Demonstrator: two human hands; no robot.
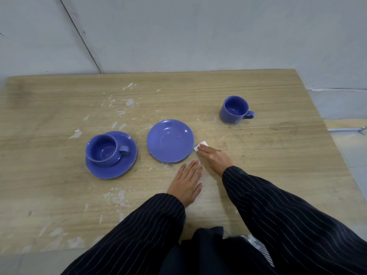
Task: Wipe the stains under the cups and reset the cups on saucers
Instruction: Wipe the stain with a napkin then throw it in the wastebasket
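Note:
A blue cup (105, 148) sits on a blue saucer (103, 171) at the left of the wooden table (278, 147). An empty blue saucer (170, 140) lies in the middle. A second blue cup (235, 112) stands alone on the table at the back right, handle to the right. My right hand (215, 158) presses a small white folded tissue (200, 145) onto the table just right of the empty saucer. My left hand (187, 182) rests flat, fingers spread, in front of that saucer, holding nothing.
White scuffs and smears mark the table around and behind the saucers and near the front left. A grey wall rises behind the table. The table's right edge runs diagonally, with floor beyond it.

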